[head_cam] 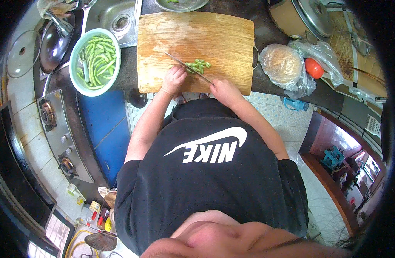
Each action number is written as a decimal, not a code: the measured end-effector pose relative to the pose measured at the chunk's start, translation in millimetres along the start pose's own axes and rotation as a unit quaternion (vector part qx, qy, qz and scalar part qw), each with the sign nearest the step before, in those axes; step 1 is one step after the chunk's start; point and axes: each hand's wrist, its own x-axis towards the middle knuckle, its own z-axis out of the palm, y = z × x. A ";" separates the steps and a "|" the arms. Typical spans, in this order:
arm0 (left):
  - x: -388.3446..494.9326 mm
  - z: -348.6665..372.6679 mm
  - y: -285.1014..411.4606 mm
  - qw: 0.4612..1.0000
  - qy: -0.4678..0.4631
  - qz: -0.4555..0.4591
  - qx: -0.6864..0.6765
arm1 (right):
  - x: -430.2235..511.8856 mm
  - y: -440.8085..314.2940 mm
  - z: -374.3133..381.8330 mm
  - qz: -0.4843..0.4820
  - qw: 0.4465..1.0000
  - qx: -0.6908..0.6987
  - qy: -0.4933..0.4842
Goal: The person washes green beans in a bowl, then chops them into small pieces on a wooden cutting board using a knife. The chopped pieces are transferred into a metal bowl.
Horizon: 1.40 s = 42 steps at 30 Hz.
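A kitchen knife (197,72) lies slantwise over the wooden cutting board (197,35), its tip pointing to the upper left. My right hand (226,92) is closed around its handle at the near edge of the board. Close to the left side of the blade, my left hand (175,79) has its fingers curled on a green bean, mostly hidden beneath them. Cut green bean pieces (200,65) form a small pile along the far side of the blade. To the left, a pale green basin (117,61) holds whole green beans (99,61) and a peeler with a light blue handle (86,69).
Behind the board are a metal sink (97,17) and a metal plate (182,7). A bagged round item (280,64), a tomato (314,68) and a large lidded pot (288,19) stand right. At left are a wok (57,45) and gas stove (65,135).
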 end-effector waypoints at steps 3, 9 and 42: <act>-0.5 -1.1 0.2 1.000 -0.010 -0.003 0.004 | 1.5 -0.3 -0.3 0.002 1.000 -0.005 -0.007; -0.7 -0.1 -0.4 1.000 -0.006 0.005 0.006 | 13.5 3.7 14.0 0.003 1.000 0.002 -0.016; -5.0 -7.3 -0.2 0.999 -0.021 -0.024 0.026 | 2.2 0.8 5.0 -0.020 1.000 -0.014 -0.005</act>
